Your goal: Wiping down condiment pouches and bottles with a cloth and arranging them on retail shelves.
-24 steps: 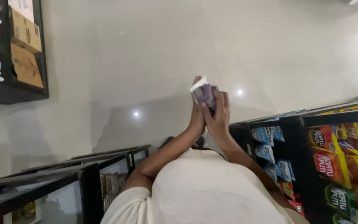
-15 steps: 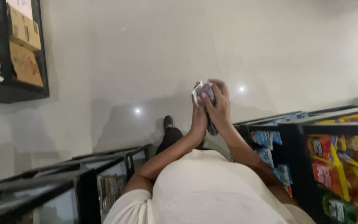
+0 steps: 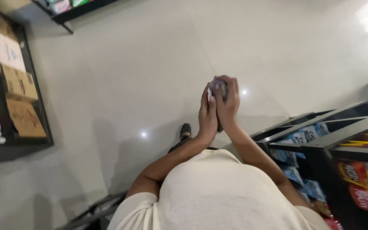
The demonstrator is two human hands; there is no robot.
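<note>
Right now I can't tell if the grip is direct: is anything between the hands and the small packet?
Nothing visible. The left hand and right hand both close straight around the small purple-grey packet, held above the pale floor.

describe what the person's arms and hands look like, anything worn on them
Both forearms are bare from the elbow down. The left hand and right hand wear no gloves, and no watch, ring or bracelet shows. A short, loose, cream-coloured sleeve covers the left upper arm; it belongs to a plain cream T-shirt. The right sleeve is barely in view at the picture's lower edge.
</note>
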